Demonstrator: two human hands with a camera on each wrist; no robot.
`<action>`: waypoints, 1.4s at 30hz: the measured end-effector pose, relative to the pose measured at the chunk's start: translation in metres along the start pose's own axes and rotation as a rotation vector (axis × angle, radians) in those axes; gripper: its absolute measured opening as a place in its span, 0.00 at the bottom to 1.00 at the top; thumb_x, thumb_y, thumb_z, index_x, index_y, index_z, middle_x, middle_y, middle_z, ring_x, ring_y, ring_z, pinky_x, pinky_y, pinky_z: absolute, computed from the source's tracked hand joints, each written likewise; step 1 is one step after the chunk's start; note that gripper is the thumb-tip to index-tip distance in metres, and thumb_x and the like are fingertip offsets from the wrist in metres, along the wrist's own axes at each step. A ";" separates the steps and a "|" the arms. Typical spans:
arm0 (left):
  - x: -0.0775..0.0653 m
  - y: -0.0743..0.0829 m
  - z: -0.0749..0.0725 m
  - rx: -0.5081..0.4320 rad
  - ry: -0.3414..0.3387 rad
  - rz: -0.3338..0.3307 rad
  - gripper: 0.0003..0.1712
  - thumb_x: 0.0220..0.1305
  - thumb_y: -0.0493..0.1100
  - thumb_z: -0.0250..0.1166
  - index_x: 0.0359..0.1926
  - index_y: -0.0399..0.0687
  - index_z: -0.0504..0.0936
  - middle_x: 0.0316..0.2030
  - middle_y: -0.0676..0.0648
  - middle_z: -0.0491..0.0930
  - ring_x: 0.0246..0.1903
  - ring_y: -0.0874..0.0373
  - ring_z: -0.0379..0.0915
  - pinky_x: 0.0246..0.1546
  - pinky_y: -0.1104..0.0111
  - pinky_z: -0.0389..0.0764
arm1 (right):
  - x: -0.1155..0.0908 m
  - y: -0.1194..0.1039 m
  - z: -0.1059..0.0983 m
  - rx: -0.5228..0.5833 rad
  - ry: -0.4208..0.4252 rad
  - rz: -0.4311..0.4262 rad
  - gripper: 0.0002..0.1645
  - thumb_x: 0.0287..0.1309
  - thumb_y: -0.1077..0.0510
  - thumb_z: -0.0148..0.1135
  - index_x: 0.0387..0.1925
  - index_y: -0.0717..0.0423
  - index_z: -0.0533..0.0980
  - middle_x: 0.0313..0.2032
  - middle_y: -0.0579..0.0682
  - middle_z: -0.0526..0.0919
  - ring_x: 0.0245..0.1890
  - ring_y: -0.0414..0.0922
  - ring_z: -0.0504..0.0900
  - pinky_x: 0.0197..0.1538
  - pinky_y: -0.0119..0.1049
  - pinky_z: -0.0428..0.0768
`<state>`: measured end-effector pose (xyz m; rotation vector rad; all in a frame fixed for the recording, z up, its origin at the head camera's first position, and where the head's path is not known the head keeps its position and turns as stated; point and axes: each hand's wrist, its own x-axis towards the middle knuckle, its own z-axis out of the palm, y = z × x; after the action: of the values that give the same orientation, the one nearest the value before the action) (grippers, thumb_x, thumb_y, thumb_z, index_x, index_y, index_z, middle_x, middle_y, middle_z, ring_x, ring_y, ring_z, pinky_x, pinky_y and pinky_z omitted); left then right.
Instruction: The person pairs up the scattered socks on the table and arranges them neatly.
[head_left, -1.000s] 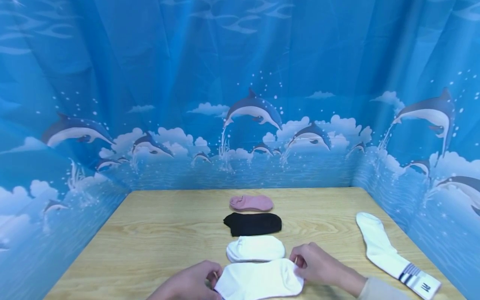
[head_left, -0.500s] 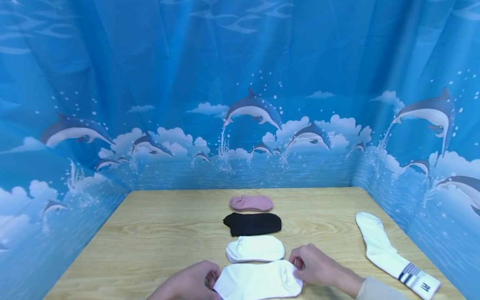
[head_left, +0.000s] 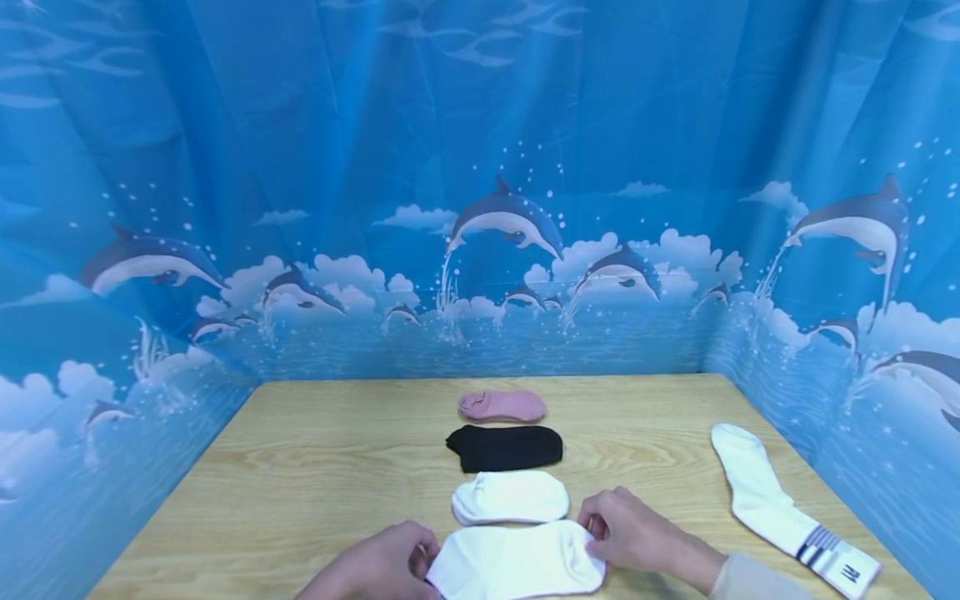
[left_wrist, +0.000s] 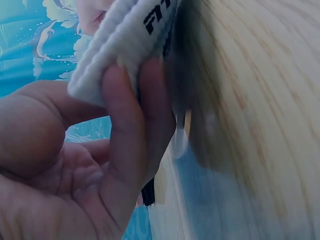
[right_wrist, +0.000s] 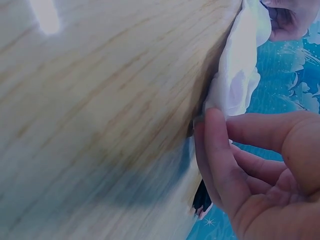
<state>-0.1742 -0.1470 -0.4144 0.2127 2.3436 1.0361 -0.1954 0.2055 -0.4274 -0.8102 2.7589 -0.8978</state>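
Note:
A white sock (head_left: 517, 560) stretches between both hands at the front of the table. My left hand (head_left: 386, 562) pinches its ribbed cuff, which carries dark lettering in the left wrist view, with thumb and fingers on either side of the cuff (left_wrist: 122, 55). At the other end, my right hand (head_left: 626, 531) pinches the sock's edge (right_wrist: 235, 90) between thumb and fingertips. Just beyond it lies a short white sock (head_left: 512, 497), then a black sock (head_left: 510, 449) and a pink sock (head_left: 502, 406), in a column toward the back.
A long white sock (head_left: 772, 500) with dark stripes and lettering at its cuff lies at an angle near the right edge of the wooden table (head_left: 322, 467). A blue curtain (head_left: 375, 167) printed with dolphins and clouds encloses the table's back and sides.
Within the last second both hands and the held white sock have shifted very slightly left, and the sock's far edge has lowered a little. The other socks have not moved.

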 end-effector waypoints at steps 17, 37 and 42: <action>-0.003 -0.003 0.001 0.035 0.028 0.035 0.12 0.53 0.40 0.79 0.31 0.46 0.81 0.26 0.46 0.78 0.28 0.55 0.72 0.28 0.65 0.71 | 0.000 0.000 0.002 -0.025 0.007 -0.016 0.10 0.47 0.67 0.75 0.31 0.54 0.83 0.21 0.36 0.77 0.21 0.27 0.69 0.26 0.25 0.72; 0.002 0.000 0.009 0.091 0.055 -0.017 0.15 0.50 0.44 0.81 0.28 0.48 0.81 0.24 0.49 0.76 0.26 0.55 0.71 0.27 0.65 0.68 | 0.000 0.000 0.001 -0.046 0.003 -0.001 0.09 0.48 0.66 0.75 0.31 0.52 0.83 0.21 0.38 0.75 0.23 0.28 0.67 0.28 0.26 0.70; 0.002 0.000 0.008 0.117 0.060 0.024 0.15 0.50 0.43 0.80 0.26 0.48 0.80 0.22 0.50 0.74 0.24 0.56 0.69 0.25 0.66 0.66 | 0.001 0.001 0.001 -0.032 -0.005 0.009 0.09 0.49 0.66 0.75 0.32 0.52 0.83 0.21 0.38 0.75 0.22 0.29 0.68 0.27 0.26 0.70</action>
<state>-0.1712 -0.1410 -0.4192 0.2576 2.4643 0.9288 -0.1964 0.2051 -0.4283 -0.8037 2.7770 -0.8518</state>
